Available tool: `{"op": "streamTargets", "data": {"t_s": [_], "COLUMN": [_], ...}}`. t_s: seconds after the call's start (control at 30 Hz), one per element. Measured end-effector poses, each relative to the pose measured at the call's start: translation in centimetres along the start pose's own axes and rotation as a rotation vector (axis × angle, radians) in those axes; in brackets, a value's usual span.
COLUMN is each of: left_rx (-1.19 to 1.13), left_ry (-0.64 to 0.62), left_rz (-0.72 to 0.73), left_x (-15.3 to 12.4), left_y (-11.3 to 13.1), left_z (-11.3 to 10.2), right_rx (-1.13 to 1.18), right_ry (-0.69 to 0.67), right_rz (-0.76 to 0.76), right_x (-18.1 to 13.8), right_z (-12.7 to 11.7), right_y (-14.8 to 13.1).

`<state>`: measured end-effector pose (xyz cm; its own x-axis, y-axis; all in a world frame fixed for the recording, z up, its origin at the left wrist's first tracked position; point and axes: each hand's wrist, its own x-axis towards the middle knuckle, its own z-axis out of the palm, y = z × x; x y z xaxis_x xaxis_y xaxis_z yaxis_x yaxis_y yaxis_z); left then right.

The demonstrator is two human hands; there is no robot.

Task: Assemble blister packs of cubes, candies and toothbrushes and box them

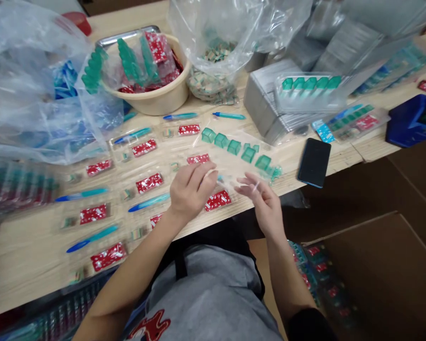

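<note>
My left hand (193, 189) is curled with its fingertips together above the tray row, and whatever it may hold is hidden. To its right, my right hand (264, 203) has thumb and fingers bent towards each other around something thin and clear, blurred beyond naming. A red patterned packet (217, 201) lies just below and between the hands. Beyond my right hand lies a row of green translucent cube-shaped pieces (234, 147) on clear plastic. A blue pen (149, 202) lies left of my left hand, amid clear trays holding red packets (149, 182) and small striped blocks (126, 194).
Behind stand a cream basin (156, 102) of packets and green strips, and a clear bag (213, 87) of small blocks. Stacked clear trays (266, 99) stand right of it. A phone (314, 162) lies near the table edge; an open cardboard box (372, 265) is below right.
</note>
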<state>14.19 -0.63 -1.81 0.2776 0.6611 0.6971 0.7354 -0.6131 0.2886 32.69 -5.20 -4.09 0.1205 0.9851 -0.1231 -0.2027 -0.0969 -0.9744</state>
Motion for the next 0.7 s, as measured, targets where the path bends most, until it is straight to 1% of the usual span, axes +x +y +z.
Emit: {"op": "streamTargets", "data": {"t_s": [0.07, 0.13, 0.2, 0.27, 0.33, 0.4, 0.5, 0.57, 0.63, 0.7], "left_rx": [-0.071, -0.236, -0.491, -0.737, -0.908, -1.013, -1.05, -1.023, -0.986, -0.908], "left_ry": [0.024, 0.039, 0.065, 0.104, 0.144, 0.185, 0.285, 0.311, 0.254, 0.137], "left_rz": [-0.017, -0.108, -0.31, -0.553, -0.739, -0.864, -0.973, -0.997, -0.996, -0.991], "left_x": [-1.0, -1.7, -2.4, -2.9, -3.3, -3.7, -4.2, -4.5, -5.0, -5.8], "left_y": [1.7, 3.6, 5.2, 6.0, 5.8, 4.6, 2.3, 1.0, 0.4, 0.4], "left_z": [-1.8, -2.8, -3.3, -3.3, -3.4, -3.8, -4.7, -5.3, -5.7, -5.9], "right_rx": [0.137, 0.239, 0.292, 0.319, 0.307, 0.247, 0.132, 0.049, -0.051, -0.152], "right_ry": [-0.106, -0.186, -0.226, -0.221, -0.185, -0.153, -0.107, -0.103, -0.114, -0.114], "right_rz": [0.084, 0.144, 0.171, 0.169, 0.149, 0.114, 0.035, -0.011, -0.042, -0.061], "right_x": [0.5, 0.8, 0.9, 0.9, 0.9, 1.1, 1.5, 2.0, 2.5, 2.9], "right_z": [1.4, 2.6, 3.6, 4.1, 4.2, 3.8, 3.0, 2.4, 2.0, 1.6], "right_y": [0.0, 0.0, -0.1, -0.1, 0.0, 0.1, 0.1, -0.1, -0.4, -0.5]}}
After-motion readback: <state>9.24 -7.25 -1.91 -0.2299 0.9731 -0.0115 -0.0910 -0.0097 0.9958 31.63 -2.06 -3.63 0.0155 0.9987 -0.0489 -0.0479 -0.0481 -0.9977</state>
